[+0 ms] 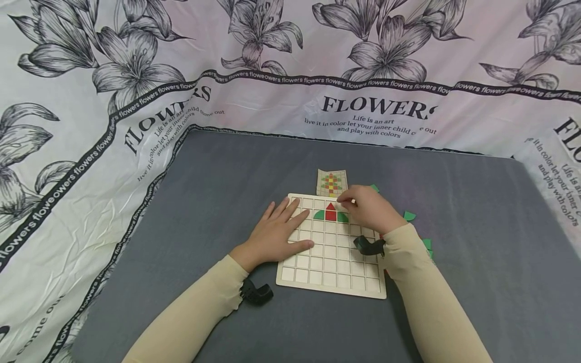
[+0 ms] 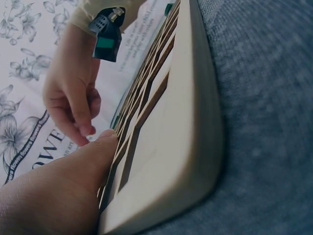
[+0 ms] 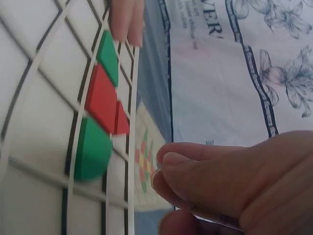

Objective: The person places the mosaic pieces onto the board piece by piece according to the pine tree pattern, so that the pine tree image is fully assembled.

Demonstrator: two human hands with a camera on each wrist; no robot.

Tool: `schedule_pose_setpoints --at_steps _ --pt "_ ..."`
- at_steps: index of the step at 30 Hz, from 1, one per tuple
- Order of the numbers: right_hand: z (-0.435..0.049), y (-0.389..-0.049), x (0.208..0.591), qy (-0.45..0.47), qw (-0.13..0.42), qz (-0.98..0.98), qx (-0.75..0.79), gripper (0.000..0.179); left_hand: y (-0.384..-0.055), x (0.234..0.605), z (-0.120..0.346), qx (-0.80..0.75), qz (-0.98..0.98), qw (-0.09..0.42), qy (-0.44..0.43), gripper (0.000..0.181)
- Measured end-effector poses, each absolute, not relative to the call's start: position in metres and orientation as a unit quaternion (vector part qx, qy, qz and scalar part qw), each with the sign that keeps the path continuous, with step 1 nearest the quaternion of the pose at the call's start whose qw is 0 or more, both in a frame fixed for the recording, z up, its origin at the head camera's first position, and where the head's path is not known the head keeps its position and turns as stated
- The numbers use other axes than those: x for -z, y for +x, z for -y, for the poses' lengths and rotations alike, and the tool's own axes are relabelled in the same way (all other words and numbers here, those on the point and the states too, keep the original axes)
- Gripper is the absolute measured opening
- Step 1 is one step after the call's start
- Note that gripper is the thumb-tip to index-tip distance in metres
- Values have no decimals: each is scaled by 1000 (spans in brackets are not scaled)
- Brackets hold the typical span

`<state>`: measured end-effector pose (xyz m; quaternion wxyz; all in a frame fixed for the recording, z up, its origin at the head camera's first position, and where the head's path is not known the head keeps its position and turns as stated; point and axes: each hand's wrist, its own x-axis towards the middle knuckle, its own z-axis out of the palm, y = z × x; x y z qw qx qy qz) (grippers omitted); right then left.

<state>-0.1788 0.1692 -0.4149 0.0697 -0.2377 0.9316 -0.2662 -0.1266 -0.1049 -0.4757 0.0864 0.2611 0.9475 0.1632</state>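
A pale wooden grid board lies on the table. My left hand rests on its left side, fingers spread. Near the board's top sit a red triangle, a red square below it, a green rounded piece to the left and another green rounded piece to the right. My right hand is over the upper right corner, thumb and index fingertips together; no piece shows between them. Beyond the board is a small pattern card, partly behind the right fingertips in the right wrist view.
Several loose green pieces, one a rounded piece, lie right of the board, partly hidden by the right arm. A dark grey cloth covers the table. A flower-printed sheet hangs behind and at the sides.
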Motion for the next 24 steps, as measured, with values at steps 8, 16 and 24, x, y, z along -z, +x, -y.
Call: schedule_pose_setpoints --at_steps 8,16,24 --pt "-192 -176 411 -222 51 -942 247 19 -127 476 106 -169 -946 90 262 87" --pt "-214 -170 406 -200 64 -947 244 22 -127 478 105 -165 -947 91 260 87" --pt "-231 -160 408 -184 62 -953 234 18 -127 477 105 -161 -948 90 261 87"
